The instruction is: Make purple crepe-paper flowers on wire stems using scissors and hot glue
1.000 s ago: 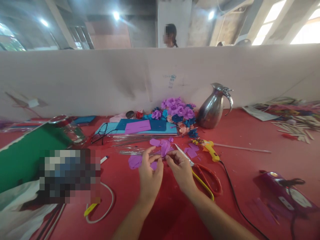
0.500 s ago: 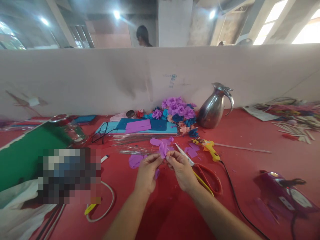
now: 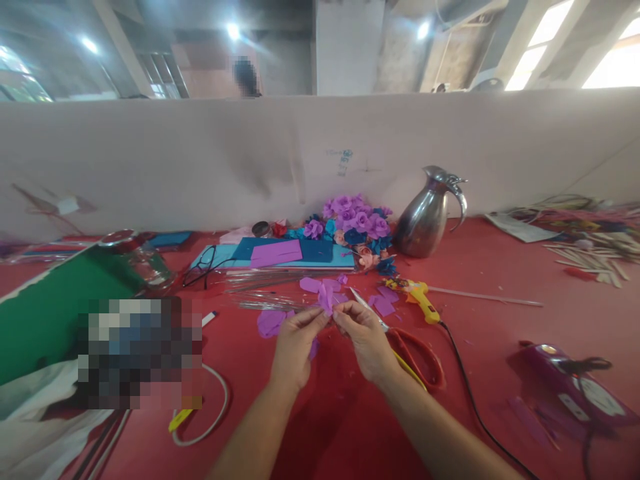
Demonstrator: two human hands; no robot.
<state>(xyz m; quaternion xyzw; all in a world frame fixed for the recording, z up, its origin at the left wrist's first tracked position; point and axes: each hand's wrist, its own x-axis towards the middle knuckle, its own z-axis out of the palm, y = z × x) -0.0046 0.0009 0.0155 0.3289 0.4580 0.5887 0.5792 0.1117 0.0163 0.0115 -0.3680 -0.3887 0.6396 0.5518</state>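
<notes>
Between my two hands a small purple paper flower (image 3: 326,296) stands upright, its petals loosely gathered. My left hand (image 3: 301,337) pinches its base with thumb and fingertips. From the other side my right hand (image 3: 363,333) is closed on the same base, thumb against forefinger. Purple paper pieces (image 3: 273,323) lie just left of my left hand, and more purple cut pieces (image 3: 384,303) lie beyond my right. Beside my right wrist rest scissors (image 3: 417,357) with red and yellow handles, their blades partly hidden by my hand.
Finished paper flowers (image 3: 357,217) are heaped at the back near a metal jug (image 3: 425,217). A yellow glue gun (image 3: 424,303) trails a black cord across the red table (image 3: 495,347). Thin wires (image 3: 265,301), eyeglasses (image 3: 205,267) and paper sheets (image 3: 320,251) lie ahead; a purple power strip (image 3: 560,380) sits right.
My hands stay in nearly the same place, still pinching the purple paper flower, whose petals have shifted slightly. Beyond the partition, a person has moved to the left.
</notes>
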